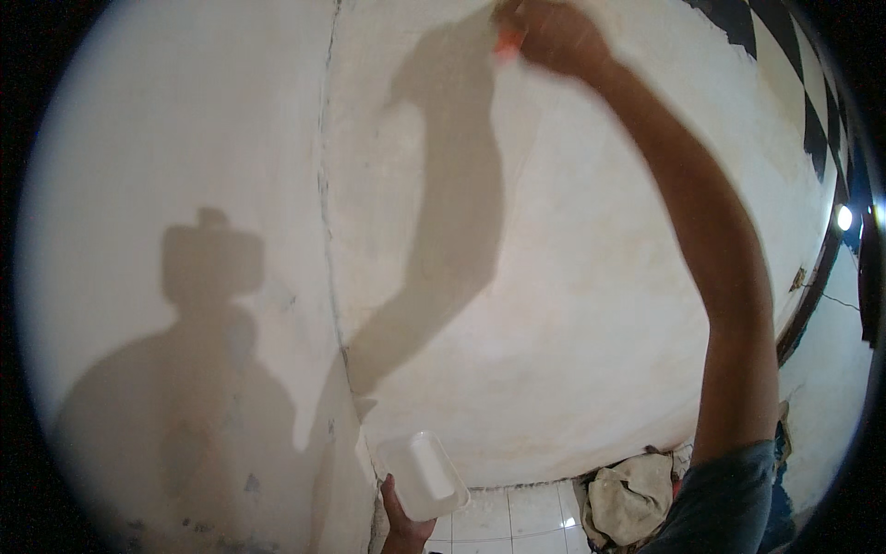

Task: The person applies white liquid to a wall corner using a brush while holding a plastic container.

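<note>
Raised high at the top of the view, my right hand (pixel 561 39) is closed round a small tool with an orange part (pixel 508 44). The tool is against or very near the wall (pixel 591 212); motion blur and the picture's edge hide its exact kind. Low down, my left hand (pixel 404 531) grips a white rectangular plastic container (pixel 399 485) by its lower left side, the thumb along its edge. The container is tilted, its inside facing me, near the corner where two walls meet. I cannot make out any contents in it.
A dark crack runs down the wall corner (pixel 325 185). Crumpled beige cloth (pixel 630 499) lies on white floor tiles (pixel 531 512) at the wall's foot. Black-and-white diamond patterning (pixel 789 46) covers the upper right. A bright lamp (pixel 844 218) shines at the right; my shadow falls across both walls.
</note>
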